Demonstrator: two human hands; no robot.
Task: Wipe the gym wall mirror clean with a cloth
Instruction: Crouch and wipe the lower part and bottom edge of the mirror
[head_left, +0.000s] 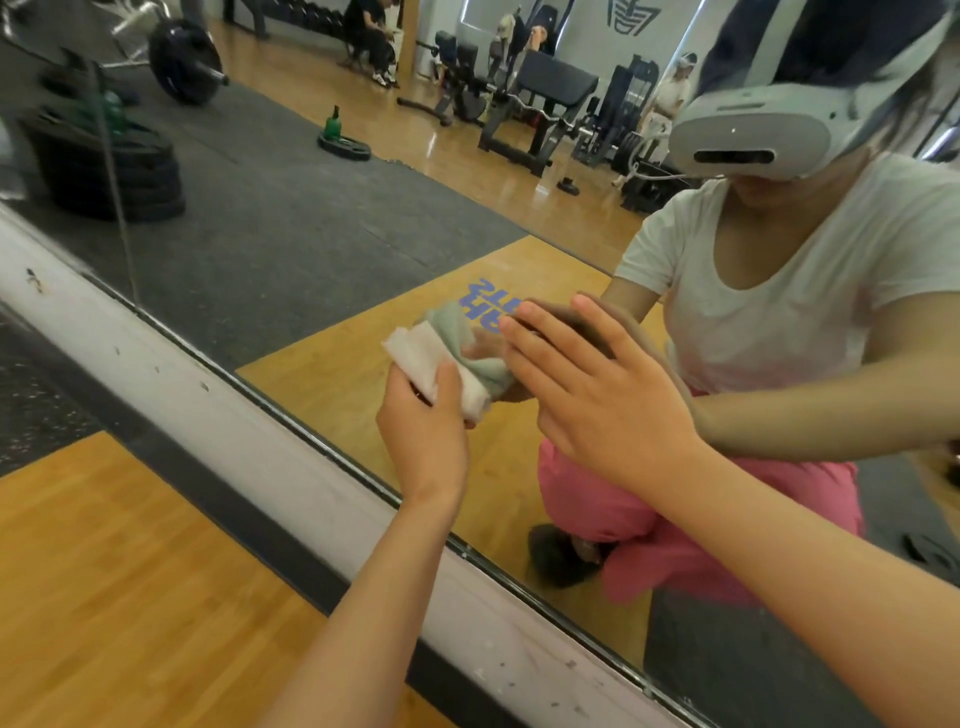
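Observation:
The wall mirror (291, 249) fills most of the head view, running down to a white base ledge. My left hand (423, 431) grips a folded white cloth (421, 358) and holds it against the glass low down, where its reflection touches it. My right hand (597, 389) lies flat on the mirror just right of the cloth, fingers straight and spread. The reflection shows a kneeling person in a white shirt and pink trousers behind both hands.
The white ledge (218, 410) with chipped paint runs diagonally under the glass. Wooden floor (104, 571) and a dark rubber mat strip lie at the lower left. Reflected in the glass are weight plates, a barbell, benches, a green bottle and other people far off.

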